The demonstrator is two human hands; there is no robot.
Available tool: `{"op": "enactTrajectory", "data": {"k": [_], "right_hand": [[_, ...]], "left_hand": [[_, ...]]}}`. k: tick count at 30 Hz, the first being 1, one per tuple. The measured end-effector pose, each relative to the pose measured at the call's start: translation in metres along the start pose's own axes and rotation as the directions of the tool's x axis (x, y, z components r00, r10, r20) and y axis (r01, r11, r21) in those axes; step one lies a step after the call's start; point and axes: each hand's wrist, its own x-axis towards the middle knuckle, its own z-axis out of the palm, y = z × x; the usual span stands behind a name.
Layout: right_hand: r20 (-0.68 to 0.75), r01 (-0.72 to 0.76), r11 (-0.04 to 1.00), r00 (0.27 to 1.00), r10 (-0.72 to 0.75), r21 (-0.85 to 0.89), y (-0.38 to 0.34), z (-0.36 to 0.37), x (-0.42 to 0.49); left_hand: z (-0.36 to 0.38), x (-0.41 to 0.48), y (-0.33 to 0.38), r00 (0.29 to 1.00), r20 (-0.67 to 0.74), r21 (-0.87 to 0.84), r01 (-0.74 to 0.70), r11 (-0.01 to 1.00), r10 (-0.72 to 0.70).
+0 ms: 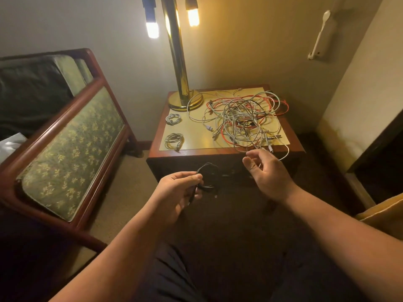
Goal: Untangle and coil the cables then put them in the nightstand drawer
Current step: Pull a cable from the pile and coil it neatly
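Left hand pinching dark cable; right hand spread, beside front edge of nightstand. Tangle spilling over edge.

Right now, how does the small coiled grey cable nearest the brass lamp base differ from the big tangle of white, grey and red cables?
The small coiled grey cable is wound into a tidy loop; the big tangle sprawls in loose, crossing loops. The coil is one colour and far smaller; the tangle mixes white, grey and red. Both lie on the nightstand top.
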Motion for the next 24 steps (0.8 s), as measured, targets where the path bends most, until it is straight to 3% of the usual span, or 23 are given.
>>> {"op": "enactTrajectory", "data": {"k": [2,7,11,18,24], "right_hand": [[-0.037,0.035,0.984,0.998,-0.042,-0.177,0.015,0.006,0.034],[0.047,-0.070,0.853,0.993,0.110,-0.518,0.040,0.029,0.105],[0.095,-0.118,0.801,0.973,0.213,-0.587,0.052,0.048,0.132],[0.025,-0.065,0.708,0.993,0.116,-0.704,0.071,0.066,0.139],[0.041,-0.045,0.683,0.993,0.110,-0.729,0.074,0.066,0.146]], "left_hand": [[-0.004,0.013,0.007,0.998,-0.067,-0.001,-0.002,1.000,0.002],[-0.012,0.059,0.039,0.981,-0.193,0.016,-0.025,1.000,0.028],[-0.023,0.105,0.071,0.953,-0.297,0.049,-0.056,0.997,0.068],[-0.056,0.191,0.119,0.876,-0.462,0.201,-0.046,0.979,0.136],[-0.071,0.256,0.132,0.853,-0.519,0.303,0.131,0.944,0.049]]}}
